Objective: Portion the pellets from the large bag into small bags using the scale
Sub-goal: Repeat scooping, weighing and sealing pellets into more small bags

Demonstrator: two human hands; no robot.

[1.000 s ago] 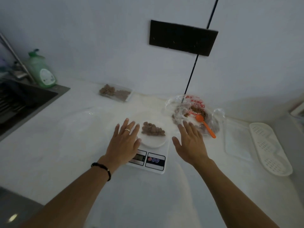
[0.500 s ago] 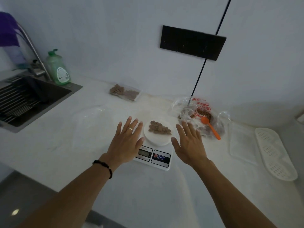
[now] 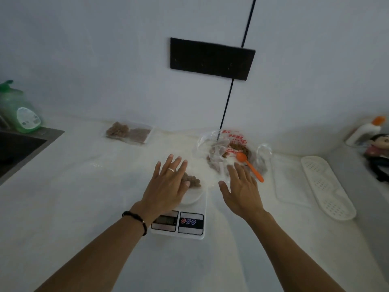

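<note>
Head view: a person is working at a white counter (image 3: 63, 207), both forearms reaching up from the bottom of the frame. At centre a white digital kitchen scale (image 3: 179, 222) is carrying a white dish (image 3: 194, 196) with a small heap of brown pellets (image 3: 192, 181).

The left hand (image 3: 166, 186), fingers straight and spread, holding nothing, is now lying over the dish's left side and hiding part of the heap; half a second ago it was beside the dish. The right hand (image 3: 242, 186), also flat and empty, is hovering right of the dish, as before.

Right of centre the large bag (image 3: 231, 148) is lying open with an orange spoon (image 3: 249, 166) on it. A filled small bag (image 3: 128, 133) is sitting left of centre by the wall. This portion is probably weighed and about to be lifted for bagging.
</note>
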